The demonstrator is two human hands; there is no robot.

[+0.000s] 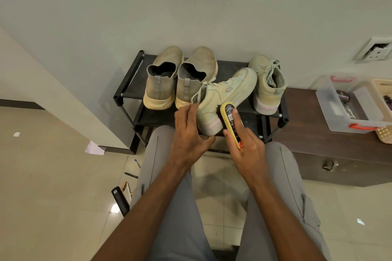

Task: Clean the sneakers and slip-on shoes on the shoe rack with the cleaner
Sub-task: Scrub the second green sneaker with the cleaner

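My left hand (187, 133) grips the heel end of a pale green lace-up sneaker (224, 96), held tilted above the front of the black shoe rack (127, 87). My right hand (244, 144) holds a yellow shoe brush (230, 121), index finger laid along its back, with the dark bristles against the sneaker's side near the sole. The matching second sneaker (268, 86) stands on the rack's right end. Two beige slip-on shoes (163, 79) (196, 76) stand side by side on the rack's left half, heels toward me.
A clear plastic box (350, 106) with red handles holds a polish tin on a dark low cabinet (318, 146) at the right. My grey-trousered knees flank the rack's front. Pens, a black cylinder (121, 200) and paper scraps lie on the tiled floor at left.
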